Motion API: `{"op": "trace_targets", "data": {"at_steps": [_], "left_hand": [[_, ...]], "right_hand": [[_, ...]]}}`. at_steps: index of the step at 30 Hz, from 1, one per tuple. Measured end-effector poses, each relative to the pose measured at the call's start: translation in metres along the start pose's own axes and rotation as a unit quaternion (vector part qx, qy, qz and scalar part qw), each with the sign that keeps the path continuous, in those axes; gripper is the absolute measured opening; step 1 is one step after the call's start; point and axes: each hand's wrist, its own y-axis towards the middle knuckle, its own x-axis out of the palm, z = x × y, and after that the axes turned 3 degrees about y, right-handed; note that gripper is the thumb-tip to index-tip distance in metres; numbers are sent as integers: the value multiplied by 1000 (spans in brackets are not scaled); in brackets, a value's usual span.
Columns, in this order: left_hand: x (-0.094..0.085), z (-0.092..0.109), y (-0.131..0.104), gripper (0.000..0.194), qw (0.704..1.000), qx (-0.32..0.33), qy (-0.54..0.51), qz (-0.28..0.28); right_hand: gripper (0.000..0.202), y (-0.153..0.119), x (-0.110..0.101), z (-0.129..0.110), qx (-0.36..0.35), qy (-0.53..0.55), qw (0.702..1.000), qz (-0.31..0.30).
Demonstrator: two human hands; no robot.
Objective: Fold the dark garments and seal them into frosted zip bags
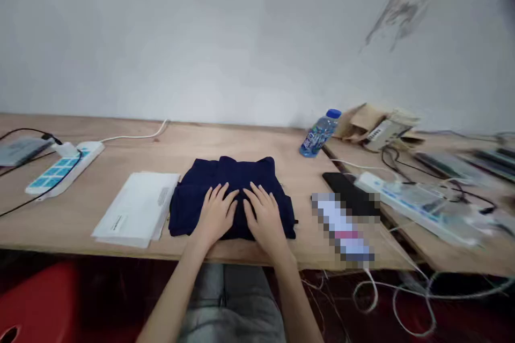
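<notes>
A dark navy piece of clothing (237, 171) lies folded on the wooden table (257, 142) in front of me; its exact kind does not show. My left hand (217, 213) rests flat on its left half with the fingers spread. On the right half lies my right hand (263, 217), also flat, fingers apart and pointing away from me. The thumbs are close together near the middle of the cloth. Neither hand grips anything.
White printed papers (134, 206) lie left of the cloth, beyond them a power strip (66, 169). To the right are a blue-capped bottle (321, 133), a blurred-out phone (341, 230), a black flat object (350, 193) and another power strip (418, 209). A red stool (44, 300) stands lower left.
</notes>
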Motion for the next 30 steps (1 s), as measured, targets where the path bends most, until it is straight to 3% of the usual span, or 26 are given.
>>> {"op": "trace_targets", "data": {"at_steps": [4, 8, 13, 17, 20, 22, 25, 27, 30], "left_hand": [[5, -16, -13, 62, 999, -29, 17, 32], [4, -34, -27, 78, 996, -51, 34, 61], [6, -41, -32, 79, 997, -37, 41, 59], [7, -42, -31, 79, 997, -41, 29, 58], [4, -40, -30, 78, 997, -36, 8, 71], [0, -34, -29, 70, 994, -33, -17, 100], [-9, -15, -26, 41, 983, -43, -103, 145], [-18, 0, -23, 28, 971, -49, -191, 132], [-32, 19, -19, 25, 943, -52, -322, 66]], "right_hand": [[45, -2, 13, 21, 15, -19, 1000, -17], [47, -7, 16, 30, 17, -31, 999, 8], [39, 0, -5, 33, 75, -104, 990, 66], [30, 7, -27, 54, 79, -134, 988, 18], [23, 9, -36, 66, 65, -75, 995, 25], [21, 11, -40, 62, 71, -8, 996, 45], [21, 15, -47, 38, 124, 85, 986, 66], [23, 19, -50, 17, 161, 139, 974, 73], [24, 24, -50, -11, 201, 229, 951, 59]]}}
